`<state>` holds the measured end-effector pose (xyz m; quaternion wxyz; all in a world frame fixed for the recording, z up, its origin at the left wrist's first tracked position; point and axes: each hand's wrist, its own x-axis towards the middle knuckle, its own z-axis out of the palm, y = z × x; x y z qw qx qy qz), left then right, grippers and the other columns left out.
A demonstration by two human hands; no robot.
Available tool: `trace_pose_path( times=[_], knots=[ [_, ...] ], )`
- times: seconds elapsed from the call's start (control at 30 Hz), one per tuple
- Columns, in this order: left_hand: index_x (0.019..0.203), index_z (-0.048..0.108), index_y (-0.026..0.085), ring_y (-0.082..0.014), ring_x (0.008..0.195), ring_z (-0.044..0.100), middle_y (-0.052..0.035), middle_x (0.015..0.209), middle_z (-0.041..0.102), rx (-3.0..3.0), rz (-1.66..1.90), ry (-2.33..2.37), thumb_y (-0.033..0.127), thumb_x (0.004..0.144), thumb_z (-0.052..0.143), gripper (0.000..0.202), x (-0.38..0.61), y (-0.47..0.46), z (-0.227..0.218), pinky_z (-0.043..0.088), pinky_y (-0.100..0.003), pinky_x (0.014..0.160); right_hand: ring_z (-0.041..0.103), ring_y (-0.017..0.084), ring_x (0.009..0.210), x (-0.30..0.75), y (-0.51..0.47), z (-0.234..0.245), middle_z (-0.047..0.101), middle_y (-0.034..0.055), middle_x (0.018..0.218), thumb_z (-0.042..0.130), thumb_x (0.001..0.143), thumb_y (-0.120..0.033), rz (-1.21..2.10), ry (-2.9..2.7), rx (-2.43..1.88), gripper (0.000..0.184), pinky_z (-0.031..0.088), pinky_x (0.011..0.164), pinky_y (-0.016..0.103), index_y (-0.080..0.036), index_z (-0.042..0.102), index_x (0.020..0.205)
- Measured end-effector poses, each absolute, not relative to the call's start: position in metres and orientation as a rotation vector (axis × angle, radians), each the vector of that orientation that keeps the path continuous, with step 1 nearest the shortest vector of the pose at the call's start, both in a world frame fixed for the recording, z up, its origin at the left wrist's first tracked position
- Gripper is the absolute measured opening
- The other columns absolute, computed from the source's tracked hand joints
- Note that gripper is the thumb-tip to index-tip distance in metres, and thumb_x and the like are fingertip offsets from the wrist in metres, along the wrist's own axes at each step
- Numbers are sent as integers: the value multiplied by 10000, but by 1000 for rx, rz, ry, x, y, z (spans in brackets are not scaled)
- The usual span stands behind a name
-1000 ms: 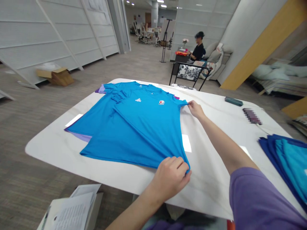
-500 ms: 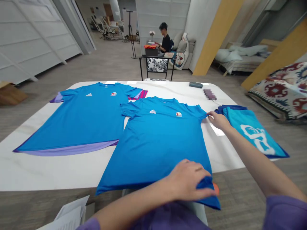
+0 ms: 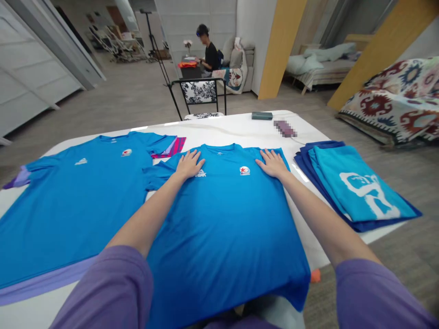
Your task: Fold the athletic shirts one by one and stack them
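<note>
Blue shirt (image 3: 222, 219) runs lengthwise away, collar (image 3: 221, 148) farthest (hem (image 3: 297, 303) apparently overhanging), beneath left hand (image 3: 188, 165) and right hand (image 3: 273, 163), splayed and empty.

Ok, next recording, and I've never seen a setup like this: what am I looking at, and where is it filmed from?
There is no machine here: a person works with bare hands, filmed by a camera worn on their head, looking forward and down. On the white table, the near blue shirt lies spread out. The left hand and right hand press flat near its shoulders, fingers spread; neither appears to grip anything. To the left lies a second blue shirt over purple cloth; to the right, a folded pile of blue fabric. A dark green case sits near the far edge.
</note>
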<state>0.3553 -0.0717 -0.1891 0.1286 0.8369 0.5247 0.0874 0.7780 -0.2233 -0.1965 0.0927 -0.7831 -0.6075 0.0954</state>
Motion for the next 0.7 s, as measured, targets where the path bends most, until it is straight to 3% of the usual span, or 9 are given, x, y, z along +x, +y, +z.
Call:
trace_pose_path(
  times=[0.1,0.2,0.4,0.53,0.7],
  knots=[
    [1859,379,302,-362,1826,149,-40,1940,258,2468,192,1589,734,1140,299,843,372,-35,-206,139,-655,1480,140,426,1824,810,-204,-197,175,95,1965,286,1050,-939,200,-1774,-2398,1083,118,1474,703,-240,279,1878],
    [1856,391,296,-377,1823,158,-41,1938,266,2449,259,1616,762,1134,303,864,391,-7,-209,129,-674,1483,143,440,1819,836,-174,-190,160,108,1967,309,1044,-944,181,-1802,-2395,1101,113,1465,725,-228,271,1879],
    [1833,437,270,-341,1829,152,-62,1916,332,2522,663,1432,645,1180,383,754,372,-66,-184,92,-620,1507,204,387,1812,833,-161,-172,184,179,1954,173,1172,-716,69,-1798,-2321,915,178,1461,693,-144,171,1887],
    [1890,272,350,-329,1818,200,-14,1931,284,2658,550,1159,616,1192,396,757,286,-216,-166,196,-605,1499,293,394,1789,784,-279,-160,287,234,1914,241,1182,-714,-66,-1886,-2121,927,197,1466,688,-104,184,1878],
    [1897,54,454,-326,1804,225,32,1931,235,2675,394,1181,569,1182,473,838,196,-394,-183,287,-614,1486,359,372,1769,721,-499,-181,286,123,1931,418,1170,-712,83,-2127,-2005,903,288,1464,672,-288,111,1905]
  ],
)
